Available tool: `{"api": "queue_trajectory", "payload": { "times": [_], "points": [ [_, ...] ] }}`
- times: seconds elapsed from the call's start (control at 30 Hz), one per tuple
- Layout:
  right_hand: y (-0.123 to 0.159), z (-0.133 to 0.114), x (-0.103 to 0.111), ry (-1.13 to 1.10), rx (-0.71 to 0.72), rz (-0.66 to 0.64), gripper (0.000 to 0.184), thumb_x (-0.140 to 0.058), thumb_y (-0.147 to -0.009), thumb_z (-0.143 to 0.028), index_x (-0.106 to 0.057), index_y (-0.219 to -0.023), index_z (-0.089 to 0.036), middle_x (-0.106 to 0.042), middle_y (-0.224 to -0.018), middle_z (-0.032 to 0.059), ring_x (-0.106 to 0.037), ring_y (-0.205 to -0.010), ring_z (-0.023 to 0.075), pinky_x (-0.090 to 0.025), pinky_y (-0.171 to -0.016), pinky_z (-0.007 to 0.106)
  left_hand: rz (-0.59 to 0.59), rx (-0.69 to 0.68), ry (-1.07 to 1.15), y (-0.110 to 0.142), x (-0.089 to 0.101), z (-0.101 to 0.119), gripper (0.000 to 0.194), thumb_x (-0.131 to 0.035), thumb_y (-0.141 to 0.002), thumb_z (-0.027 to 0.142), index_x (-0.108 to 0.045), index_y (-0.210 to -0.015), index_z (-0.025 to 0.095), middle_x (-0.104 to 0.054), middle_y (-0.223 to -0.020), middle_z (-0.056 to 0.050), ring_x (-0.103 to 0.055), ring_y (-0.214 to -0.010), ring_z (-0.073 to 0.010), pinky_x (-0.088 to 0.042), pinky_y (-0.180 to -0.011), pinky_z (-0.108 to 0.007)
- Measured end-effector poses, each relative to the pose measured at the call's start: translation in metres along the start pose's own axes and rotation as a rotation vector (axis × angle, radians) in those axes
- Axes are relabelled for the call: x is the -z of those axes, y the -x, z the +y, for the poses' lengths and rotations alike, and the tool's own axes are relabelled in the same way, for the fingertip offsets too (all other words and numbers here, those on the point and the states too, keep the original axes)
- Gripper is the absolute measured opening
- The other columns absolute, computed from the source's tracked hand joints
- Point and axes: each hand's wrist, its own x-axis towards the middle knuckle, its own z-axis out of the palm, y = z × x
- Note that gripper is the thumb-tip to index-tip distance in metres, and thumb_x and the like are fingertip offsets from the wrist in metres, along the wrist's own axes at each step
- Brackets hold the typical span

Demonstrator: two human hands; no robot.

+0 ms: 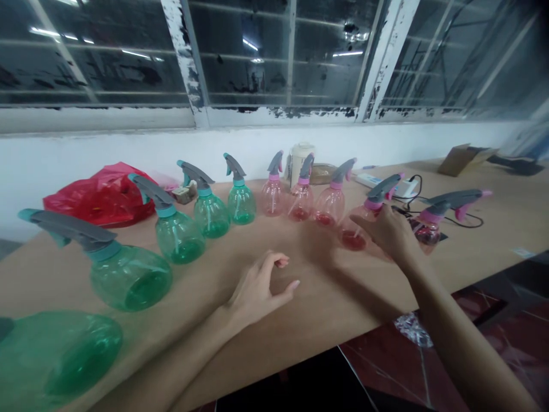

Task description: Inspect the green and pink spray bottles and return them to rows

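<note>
My right hand is at a pink spray bottle with a grey and pink trigger head, its thumb across the bottle's near side; the other fingers are largely hidden. Just right of that hand stands another pink spray bottle. Over the middle of the table my left hand holds nothing, its fingers loosely bent and the thumb apart. Further pink bottles stand beyond it. Several green spray bottles with grey and teal heads curve round to the left, the nearest cut off by the frame edge.
A red plastic bag lies at the back left. Behind the pink bottles is a white canister. A power strip with a black cable and a cardboard box are at the right. The table's front edge runs below my hands.
</note>
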Motion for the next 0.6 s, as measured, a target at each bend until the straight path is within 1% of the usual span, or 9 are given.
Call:
{"api": "queue_trajectory", "payload": {
  "times": [0.07,0.1,0.2,0.27,0.33,0.4,0.47,0.53,0.6],
  "points": [
    [0.024,-0.012,0.006,0.069,0.029,-0.018,0.060,-0.046,-0.077,-0.066,-0.055,-0.102,-0.012,-0.065,-0.095,0.0200,-0.064,-0.084,0.0357,-0.046,-0.066,0.042,0.021,0.042,0.063,0.000,0.001,0.000,0.026,-0.058,-0.082,0.032,-0.047,-0.102,0.022,-0.061,-0.099,-0.005,-0.060,-0.093,-0.0207,-0.047,-0.084,-0.041],
    [0.037,-0.019,0.007,0.073,0.062,-0.031,0.060,-0.044,-0.077,-0.068,-0.054,-0.103,-0.014,-0.066,-0.096,0.0181,-0.064,-0.083,0.0353,-0.046,-0.065,0.042,0.032,0.066,0.100,0.000,0.002,0.001,0.024,-0.057,-0.083,0.033,-0.047,-0.102,0.022,-0.061,-0.099,-0.005,-0.060,-0.093,-0.0204,-0.047,-0.085,-0.042],
    [0.074,-0.044,0.008,-0.007,0.260,-0.062,0.061,-0.042,-0.079,-0.070,-0.051,-0.112,-0.019,-0.065,-0.101,0.0152,-0.065,-0.078,0.0331,-0.047,-0.059,0.040,0.084,0.115,0.212,-0.003,0.007,0.002,0.025,-0.054,-0.086,0.035,-0.048,-0.106,0.021,-0.061,-0.107,-0.008,-0.059,-0.101,-0.0215,-0.046,-0.091,-0.044],
    [0.093,-0.061,0.005,-0.107,0.387,-0.085,0.060,-0.042,-0.078,-0.071,-0.050,-0.112,-0.022,-0.064,-0.103,0.0139,-0.065,-0.076,0.0312,-0.048,-0.056,0.039,0.128,0.118,0.260,-0.006,0.014,0.005,0.037,-0.057,-0.084,0.037,-0.046,-0.115,0.020,-0.057,-0.120,-0.012,-0.056,-0.111,-0.0244,-0.043,-0.096,-0.046],
    [0.106,-0.078,0.000,-0.185,0.484,-0.143,0.056,-0.043,-0.077,-0.071,-0.053,-0.103,-0.022,-0.064,-0.097,0.0126,-0.065,-0.071,0.0289,-0.047,-0.053,0.037,0.159,0.098,0.284,-0.011,0.022,0.010,0.055,-0.062,-0.080,0.039,-0.041,-0.126,0.019,-0.049,-0.133,-0.014,-0.049,-0.121,-0.0281,-0.038,-0.101,-0.048],
    [0.117,-0.093,-0.005,-0.236,0.559,-0.194,0.058,-0.043,-0.076,-0.072,-0.055,-0.100,-0.021,-0.063,-0.093,0.0124,-0.064,-0.068,0.0280,-0.047,-0.050,0.037,0.166,0.061,0.293,-0.016,0.032,0.019,0.066,-0.066,-0.075,0.039,-0.037,-0.131,0.019,-0.046,-0.137,-0.014,-0.045,-0.125,-0.0301,-0.036,-0.103,-0.049],
    [0.125,-0.106,-0.009,-0.276,0.618,-0.225,0.066,-0.044,-0.073,-0.075,-0.056,-0.106,-0.019,-0.062,-0.098,0.0138,-0.065,-0.072,0.0293,-0.049,-0.051,0.038,0.158,0.075,0.272,-0.020,0.042,0.029,0.066,-0.069,-0.073,0.038,-0.041,-0.130,0.021,-0.054,-0.129,-0.011,-0.053,-0.116,-0.0294,-0.041,-0.098,-0.048],
    [0.133,-0.117,-0.013,-0.312,0.660,-0.249,0.080,-0.045,-0.067,-0.081,-0.053,-0.116,-0.018,-0.061,-0.107,0.0169,-0.065,-0.077,0.0313,-0.051,-0.054,0.041,0.138,0.137,0.262,-0.023,0.050,0.039,0.055,-0.068,-0.074,0.036,-0.049,-0.124,0.023,-0.061,-0.118,-0.007,-0.060,-0.102,-0.0263,-0.048,-0.089,-0.044],
    [0.140,-0.122,-0.016,-0.346,0.670,-0.277,0.094,-0.047,-0.060,-0.085,-0.050,-0.123,-0.016,-0.057,-0.116,0.0211,-0.065,-0.079,0.0335,-0.052,-0.056,0.044,0.125,0.169,0.280,-0.025,0.055,0.046,0.043,-0.065,-0.077,0.033,-0.055,-0.117,0.023,-0.064,-0.109,-0.005,-0.062,-0.096,-0.0236,-0.050,-0.085,-0.040]
  ]
}}
